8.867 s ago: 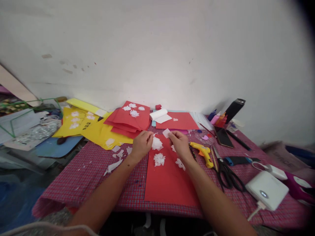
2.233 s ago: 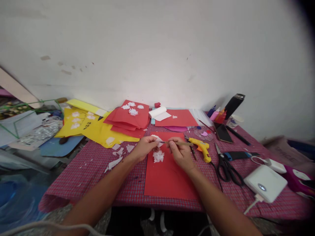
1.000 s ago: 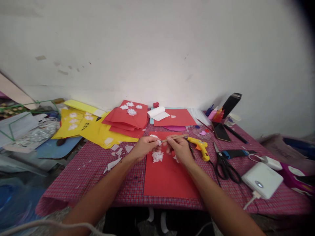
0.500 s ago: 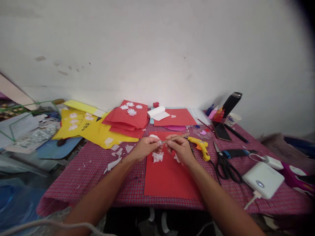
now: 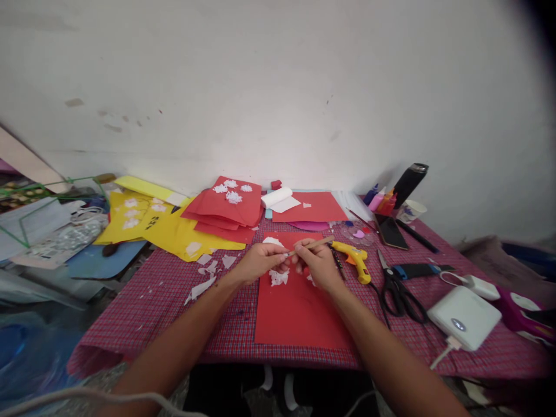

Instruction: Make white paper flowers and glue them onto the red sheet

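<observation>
My left hand (image 5: 263, 262) is closed in a pinch over the red sheet (image 5: 299, 318), with what looks like a small bit of white paper at its fingertips. Between the thumb and fingers of my right hand (image 5: 319, 263) is a thin wooden stick (image 5: 325, 241), its tip meeting the left fingertips. Crumpled white paper flowers lie on the sheet below: one (image 5: 278, 278) shows under the left hand, and another (image 5: 310, 280) is partly hidden by the right. White paper (image 5: 272, 240) also shows behind the left hand.
Right of the sheet lie a yellow glue gun (image 5: 357, 258), black scissors (image 5: 399, 295), a blue-black knife (image 5: 414, 271) and a white box (image 5: 464, 317) with a cable. Torn paper scraps (image 5: 202, 288) are at left. Red sheets with white flowers (image 5: 238, 214) and a paper roll (image 5: 278, 198) lie behind.
The fingers have shifted slightly around the stick, and the white bit at the left fingertips is less visible. Both hands stay in nearly the same place.
</observation>
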Tool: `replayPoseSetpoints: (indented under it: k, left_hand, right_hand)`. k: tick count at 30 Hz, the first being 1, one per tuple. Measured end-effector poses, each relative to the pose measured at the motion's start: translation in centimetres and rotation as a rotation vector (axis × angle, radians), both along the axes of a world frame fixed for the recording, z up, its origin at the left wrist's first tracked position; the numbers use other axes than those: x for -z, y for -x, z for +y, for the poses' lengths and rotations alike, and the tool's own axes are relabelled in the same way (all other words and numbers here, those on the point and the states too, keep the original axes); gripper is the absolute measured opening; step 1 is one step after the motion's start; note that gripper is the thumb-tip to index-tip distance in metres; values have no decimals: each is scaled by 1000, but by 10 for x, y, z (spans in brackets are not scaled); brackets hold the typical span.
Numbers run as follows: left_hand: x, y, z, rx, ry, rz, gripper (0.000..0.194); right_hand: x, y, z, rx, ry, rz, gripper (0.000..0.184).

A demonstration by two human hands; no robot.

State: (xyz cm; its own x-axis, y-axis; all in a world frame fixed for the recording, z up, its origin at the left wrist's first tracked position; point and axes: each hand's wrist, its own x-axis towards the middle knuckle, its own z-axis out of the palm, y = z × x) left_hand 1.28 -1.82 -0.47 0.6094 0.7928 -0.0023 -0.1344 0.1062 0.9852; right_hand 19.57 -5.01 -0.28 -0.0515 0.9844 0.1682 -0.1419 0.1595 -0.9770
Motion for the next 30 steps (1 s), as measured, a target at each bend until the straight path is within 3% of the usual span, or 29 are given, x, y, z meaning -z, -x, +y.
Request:
replayPoseSetpoints:
  k: [6,16,19,26,30]
  left_hand:
    - [1,3,2,27,112,-31,38]
    - [6,3,4,-37,129,9,37]
    - [3,7,7,-92,91,2,35]
    - [-7,23,24,-438,-99,11,36]
    - [-19,28,16,-431,-206,138,37]
  right_hand:
    - [-3,-4,1,-96,-35,-35,26]
    - [-1,-8,4,83,-67,-31,30]
    - [1,-11,8,156,-77,24,30]
    - [4,-20,17,329,-94,51,30]
    - [7,-20,17,321,-113,-32,30]
